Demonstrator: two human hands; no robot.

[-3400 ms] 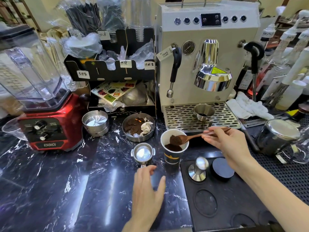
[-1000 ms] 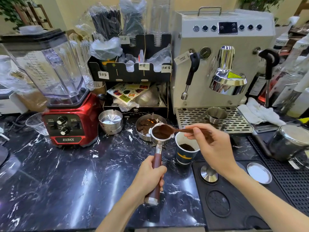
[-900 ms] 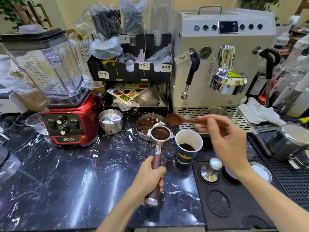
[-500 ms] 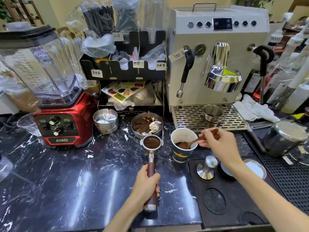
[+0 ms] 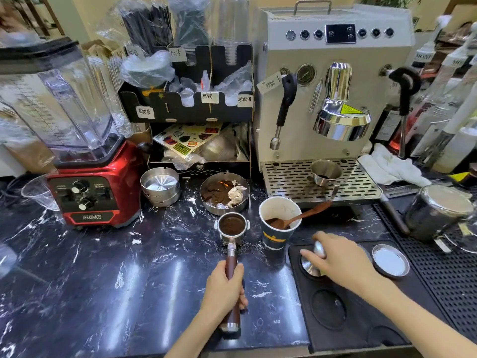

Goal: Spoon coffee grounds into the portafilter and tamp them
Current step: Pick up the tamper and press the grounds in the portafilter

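Portafilter (image 5: 231,225) brims with dark grounds, left hand (image 5: 224,293) gripping its handle; right hand (image 5: 340,259) wraps tamper (image 5: 315,257).

A black surface (image 5: 85,275) with white marble veining fills the lower half and shows streaks of reflected light. At nine o'clock stands a red-based blender (image 5: 87,192) with a clear jug. At twelve o'clock a black organiser rack (image 5: 185,109) with paper labels holds bagged straws and lids, and a pale yellow wall (image 5: 103,11) rises behind it. At one o'clock sits a cream espresso machine (image 5: 333,81) with a perforated drip tray. Bottles (image 5: 449,104) crowd three o'clock, a white cloth (image 5: 389,166) beside them. A black rubber mat (image 5: 361,313) lies at five o'clock.
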